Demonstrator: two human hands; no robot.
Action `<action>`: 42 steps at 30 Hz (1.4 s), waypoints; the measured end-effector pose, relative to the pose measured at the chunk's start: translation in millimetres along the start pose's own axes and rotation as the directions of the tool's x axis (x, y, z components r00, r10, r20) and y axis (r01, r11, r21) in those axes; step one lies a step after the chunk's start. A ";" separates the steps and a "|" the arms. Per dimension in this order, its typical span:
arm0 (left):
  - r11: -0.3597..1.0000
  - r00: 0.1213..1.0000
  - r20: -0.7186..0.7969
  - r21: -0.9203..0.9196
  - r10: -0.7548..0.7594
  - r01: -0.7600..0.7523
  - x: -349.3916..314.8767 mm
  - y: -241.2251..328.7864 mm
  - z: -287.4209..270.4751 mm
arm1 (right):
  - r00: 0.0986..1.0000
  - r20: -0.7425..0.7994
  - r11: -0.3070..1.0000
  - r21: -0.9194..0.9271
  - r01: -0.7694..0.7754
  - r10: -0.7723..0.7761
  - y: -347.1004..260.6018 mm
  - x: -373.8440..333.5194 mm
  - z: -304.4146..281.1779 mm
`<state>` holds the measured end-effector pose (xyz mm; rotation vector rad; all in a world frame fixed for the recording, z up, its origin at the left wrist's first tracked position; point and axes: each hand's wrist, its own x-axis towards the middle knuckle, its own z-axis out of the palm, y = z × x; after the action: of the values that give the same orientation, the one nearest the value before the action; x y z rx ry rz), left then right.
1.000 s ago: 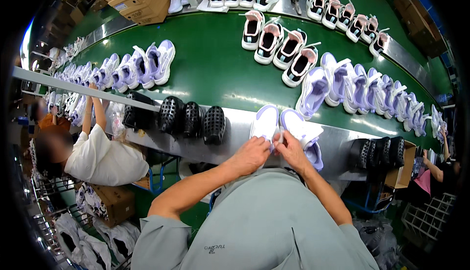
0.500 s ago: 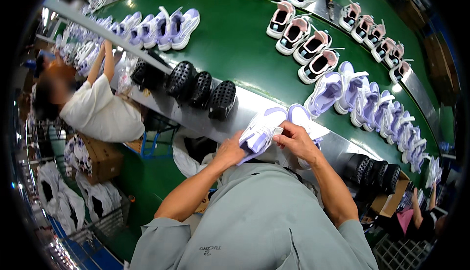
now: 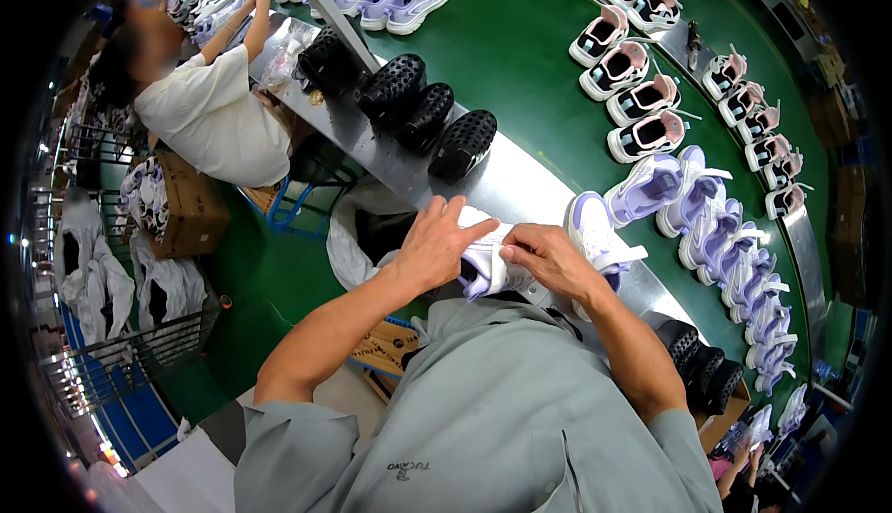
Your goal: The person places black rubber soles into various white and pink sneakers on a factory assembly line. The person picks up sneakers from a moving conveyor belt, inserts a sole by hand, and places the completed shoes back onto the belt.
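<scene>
Beyond the left hand (image 3: 433,245), black perforated forms (image 3: 429,115) line the metal ledge (image 3: 528,178). That hand, fingers spread, lies over a white-and-lilac shoe (image 3: 476,260) set between both hands. The right hand (image 3: 550,258) pinches its white strap (image 3: 499,269) at the thumb; bracing the shoe firmly and keeping the strap untwisted should serve best. Just right, a matching shoe (image 3: 591,223) rests.

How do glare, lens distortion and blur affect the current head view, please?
In the head view, glare whitens the metal strip beside the black perforated forms; in the same head view, the far metal edging bows into an arc; in the head view, the held white-and-purple shoe looks fairly sharp, while the head of the co-worker is blurred.
</scene>
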<state>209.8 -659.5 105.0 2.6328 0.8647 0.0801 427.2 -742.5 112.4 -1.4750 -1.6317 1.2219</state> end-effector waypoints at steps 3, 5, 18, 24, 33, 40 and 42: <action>0.997 0.996 -0.035 0.026 0.077 -0.076 -0.4 -1.3 -4.2 | 0.994 0.066 0.996 -0.031 -0.080 0.082 -10.7 5.2 0.2; 0.997 0.997 0.022 0.008 0.071 -0.071 -0.1 -0.9 -8.7 | 0.996 0.061 0.997 -0.039 -0.062 0.065 -12.4 8.1 2.4; 0.737 0.811 0.381 -0.358 -0.445 0.573 18.6 1.8 60.0 | 0.652 -0.632 0.747 -0.168 -0.643 0.420 18.4 -130.8 -22.4; 0.983 0.993 0.008 0.139 -0.121 0.118 34.8 91.4 35.3 | 0.453 -0.706 0.631 -0.013 -0.776 0.544 85.8 -144.5 39.6; 0.931 0.978 0.138 -0.351 0.157 -0.100 74.5 86.5 112.0 | 0.627 -0.776 0.933 -0.172 -0.315 0.068 76.2 -111.2 26.1; 0.764 0.948 0.293 -0.581 -0.125 0.281 77.7 103.9 92.4 | 0.780 -0.622 0.860 -0.432 -0.270 -0.068 87.6 -111.7 31.4; 0.790 0.966 0.239 -0.572 -0.097 0.221 58.0 100.9 89.2 | 0.732 -0.662 0.858 -0.461 -0.226 -0.162 89.2 -111.3 37.0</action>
<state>328.3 -729.8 54.8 1.9319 0.8236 0.0355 451.1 -863.6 31.8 -1.9729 -1.4303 0.1290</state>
